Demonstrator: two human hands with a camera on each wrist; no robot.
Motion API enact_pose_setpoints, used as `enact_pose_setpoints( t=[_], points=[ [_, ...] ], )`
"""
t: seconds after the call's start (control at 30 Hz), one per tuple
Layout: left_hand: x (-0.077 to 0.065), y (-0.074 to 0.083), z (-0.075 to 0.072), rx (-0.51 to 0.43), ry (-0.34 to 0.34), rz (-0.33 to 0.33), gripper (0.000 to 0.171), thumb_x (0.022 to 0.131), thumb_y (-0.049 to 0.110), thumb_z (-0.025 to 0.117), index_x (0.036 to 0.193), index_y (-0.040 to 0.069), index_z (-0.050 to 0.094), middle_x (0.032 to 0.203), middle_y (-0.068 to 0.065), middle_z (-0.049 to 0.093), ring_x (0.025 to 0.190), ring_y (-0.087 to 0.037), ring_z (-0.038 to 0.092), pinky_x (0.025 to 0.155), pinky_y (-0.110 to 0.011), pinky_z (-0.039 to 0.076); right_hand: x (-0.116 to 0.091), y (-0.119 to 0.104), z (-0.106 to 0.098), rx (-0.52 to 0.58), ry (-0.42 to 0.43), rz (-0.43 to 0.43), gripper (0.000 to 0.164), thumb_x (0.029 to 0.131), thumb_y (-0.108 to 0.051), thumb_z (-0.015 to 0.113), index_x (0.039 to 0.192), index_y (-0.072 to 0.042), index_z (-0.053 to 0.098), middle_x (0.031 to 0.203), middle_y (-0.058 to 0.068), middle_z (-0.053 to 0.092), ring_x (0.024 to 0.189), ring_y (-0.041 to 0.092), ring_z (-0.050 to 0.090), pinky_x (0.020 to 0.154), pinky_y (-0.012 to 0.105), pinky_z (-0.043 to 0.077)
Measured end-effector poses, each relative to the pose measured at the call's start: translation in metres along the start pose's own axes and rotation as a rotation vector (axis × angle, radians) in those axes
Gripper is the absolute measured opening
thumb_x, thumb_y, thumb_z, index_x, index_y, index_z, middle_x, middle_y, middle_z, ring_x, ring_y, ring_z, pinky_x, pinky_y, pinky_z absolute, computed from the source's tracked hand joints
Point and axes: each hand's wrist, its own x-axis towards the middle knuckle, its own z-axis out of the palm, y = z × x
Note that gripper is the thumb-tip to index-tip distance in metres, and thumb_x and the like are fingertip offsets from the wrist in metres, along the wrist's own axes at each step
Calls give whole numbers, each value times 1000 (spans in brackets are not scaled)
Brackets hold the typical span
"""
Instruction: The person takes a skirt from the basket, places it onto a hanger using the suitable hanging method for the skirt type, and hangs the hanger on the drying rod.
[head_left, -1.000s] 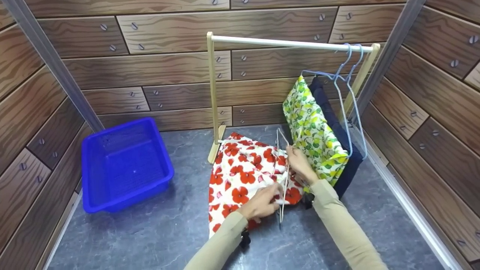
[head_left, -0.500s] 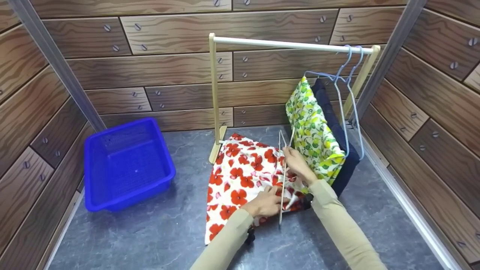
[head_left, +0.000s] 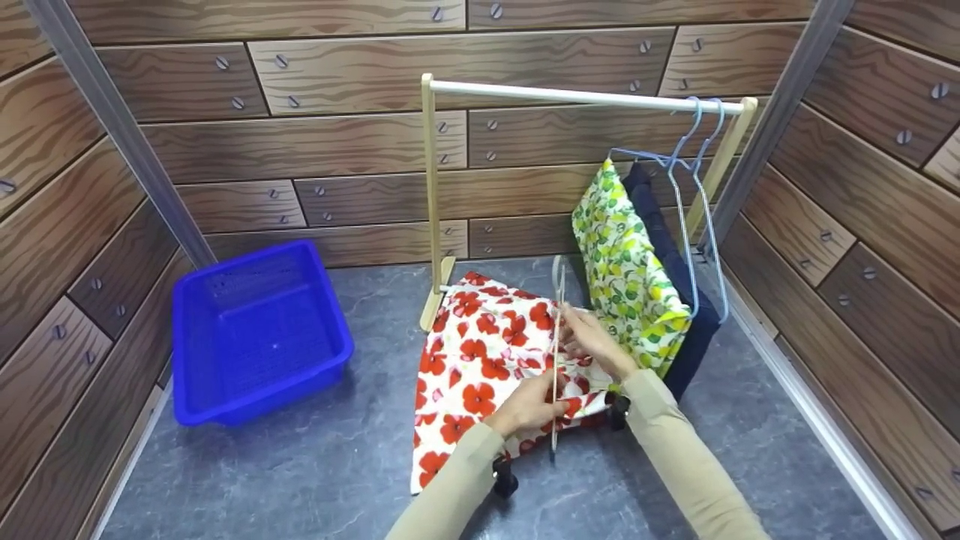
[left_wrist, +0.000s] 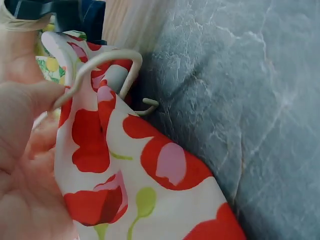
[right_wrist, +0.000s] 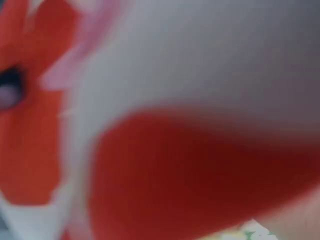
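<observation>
A white garment with red flowers [head_left: 472, 367] lies spread on the grey floor. Above its right part stands a thin white clothes hanger [head_left: 554, 375], seen nearly edge-on in the head view with its hook to the back. My right hand [head_left: 596, 345] holds the hanger below the hook, fingers curled. Toward the front, my left hand [head_left: 529, 405] pinches the hanger's lower part. In the left wrist view, the thumb [left_wrist: 30, 97] presses the hanger's bent end [left_wrist: 110, 56] beside the flowered cloth [left_wrist: 140, 155]. Blurred flowered cloth [right_wrist: 190, 175] fills the right wrist view, hiding the right fingers.
A rack with a white bar [head_left: 525, 92] stands behind. On its right end hang blue hangers [head_left: 679, 180] with a lemon-print garment [head_left: 622, 255] and a dark navy one [head_left: 694, 337]. A blue plastic basket [head_left: 262, 397] sits at left. Plank-patterned walls enclose the floor.
The hanger has turned more edge-on and shifted slightly left, its hook now upright at the back. My left hand has moved from the cloth onto the hanger; the garment's right part has bunched up.
</observation>
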Motion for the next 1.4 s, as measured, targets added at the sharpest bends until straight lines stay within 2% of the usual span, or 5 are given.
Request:
enact_pose_setpoints(
  t=[0.27,0.43,0.6,1.03,1.4],
  points=[
    [3,-7,-8,-354,118,-110,50,93,9,64,137,0,42,98,-11,73,86,-19,68,71,-24,51,1,37,-1,-541,184,-231,28,85,-8,72,107,5,60,107,27,60,105,42,54,95,52,42],
    [11,-3,-16,-600,208,-182,73,94,5,61,154,1,20,100,-17,72,84,-35,69,67,-31,55,-1,41,-2,-521,187,-75,44,86,-11,71,120,5,47,104,27,63,93,37,61,84,48,49],
    [18,4,-27,-702,316,-199,69,97,9,58,155,10,21,107,-19,68,87,-43,68,56,-30,55,0,38,-4,-446,170,-42,17,93,-14,62,96,3,66,84,15,66,75,24,62,70,34,50],
    [25,8,-40,-725,363,-216,74,96,-2,44,157,28,14,101,-33,60,76,-43,72,55,-42,59,5,35,-5,-293,87,-136,35,99,-11,55,132,2,59,132,22,60,118,36,58,103,47,45],
    [27,9,-50,-809,363,-204,76,101,3,45,159,24,1,113,-24,61,78,-40,72,55,-40,60,8,24,-12,32,175,-169,33,103,-12,47,131,2,57,124,22,59,100,18,58,81,20,48]
  ],
)
